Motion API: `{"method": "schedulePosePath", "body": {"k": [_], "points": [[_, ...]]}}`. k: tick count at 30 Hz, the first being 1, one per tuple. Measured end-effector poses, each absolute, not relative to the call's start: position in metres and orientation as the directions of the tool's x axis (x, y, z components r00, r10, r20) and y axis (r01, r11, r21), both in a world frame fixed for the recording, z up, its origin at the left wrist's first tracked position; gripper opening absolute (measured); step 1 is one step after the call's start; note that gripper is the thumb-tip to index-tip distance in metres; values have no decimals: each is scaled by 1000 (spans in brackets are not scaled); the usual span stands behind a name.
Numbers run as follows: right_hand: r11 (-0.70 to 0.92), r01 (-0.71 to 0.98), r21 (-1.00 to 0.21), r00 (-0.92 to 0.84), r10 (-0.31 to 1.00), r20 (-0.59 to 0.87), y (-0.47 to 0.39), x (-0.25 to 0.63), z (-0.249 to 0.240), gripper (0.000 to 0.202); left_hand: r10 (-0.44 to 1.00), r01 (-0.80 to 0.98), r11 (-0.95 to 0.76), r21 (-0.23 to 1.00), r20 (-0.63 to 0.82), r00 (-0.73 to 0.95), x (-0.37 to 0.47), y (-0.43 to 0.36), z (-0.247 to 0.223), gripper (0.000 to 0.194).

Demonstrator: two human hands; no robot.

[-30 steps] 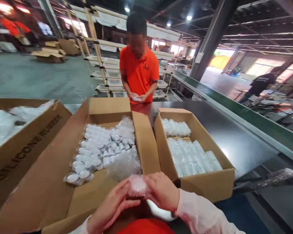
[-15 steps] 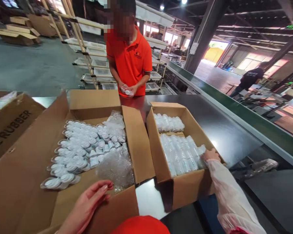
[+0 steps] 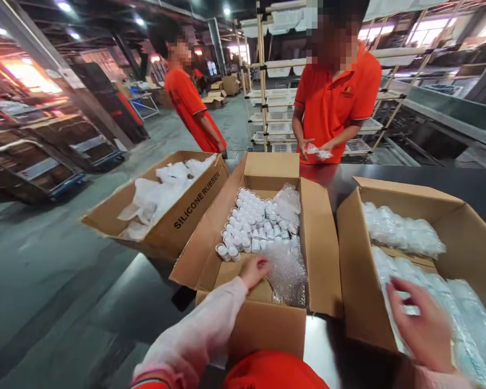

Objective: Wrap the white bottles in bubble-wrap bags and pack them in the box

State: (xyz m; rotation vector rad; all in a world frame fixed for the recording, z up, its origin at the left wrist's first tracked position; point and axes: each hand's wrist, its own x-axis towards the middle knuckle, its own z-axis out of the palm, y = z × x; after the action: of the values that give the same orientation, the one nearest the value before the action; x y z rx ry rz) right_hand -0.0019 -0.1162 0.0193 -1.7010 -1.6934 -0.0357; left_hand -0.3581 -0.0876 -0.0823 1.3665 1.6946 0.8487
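Observation:
In the middle carton (image 3: 322,254) lie rows of small white capped containers (image 3: 243,221), with bubble wrap (image 3: 287,278) along the right side. My left hand (image 3: 254,272) is inside this carton at the wrap's left edge. Its fingers are curled together, and what is between them, if anything, is hidden. My right hand (image 3: 421,319), slightly blurred, hovers over the right-hand carton (image 3: 360,281) with thumb and fingers apart and nothing visible in it. Beneath it are bubble-wrapped bundles (image 3: 467,308) laid side by side; another wrapped row (image 3: 403,229) lies at the far end.
A carton marked SILICONE RUBBER (image 3: 196,202) holds white plastic bags at left. Across the dark table (image 3: 125,297), a co-worker in an orange shirt (image 3: 336,108) handles a small clear-wrapped item. Another person (image 3: 192,108) stands further left. Racks of white trays (image 3: 279,100) stand behind.
The view has swung left. My right hand has come away from the last bundle in the right carton and opened. My left hand has reached further into the middle carton, to the bubble wrap.

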Motion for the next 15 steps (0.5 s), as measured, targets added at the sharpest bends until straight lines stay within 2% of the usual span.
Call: {"method": "schedulePosePath", "body": {"k": [2,3,5,7,9,15], "points": [[305,735,-605,-115,936,332,-118,-67,12,33,990,520,130,844,-135,-27,-328,-84,-87,40],[299,687,-663,-175,953,248,-119,-93,7,32,992,539,105,836,-127,3,-316,-84,-88,43],[257,621,-741,-268,957,107,-118,-126,-6,33,990,542,95,835,-134,32,-300,-85,-91,35],[184,585,-790,-283,959,14,-115,-136,-20,36,985,506,129,853,-169,34,-299,-86,-93,18],[106,539,-835,-272,961,-54,-113,-132,-32,37,975,440,184,879,-219,30,-308,-84,-93,11],[-45,362,-931,-226,965,-134,-107,-142,-49,41,939,135,328,935,-339,65,-336,-80,-76,39]]}}
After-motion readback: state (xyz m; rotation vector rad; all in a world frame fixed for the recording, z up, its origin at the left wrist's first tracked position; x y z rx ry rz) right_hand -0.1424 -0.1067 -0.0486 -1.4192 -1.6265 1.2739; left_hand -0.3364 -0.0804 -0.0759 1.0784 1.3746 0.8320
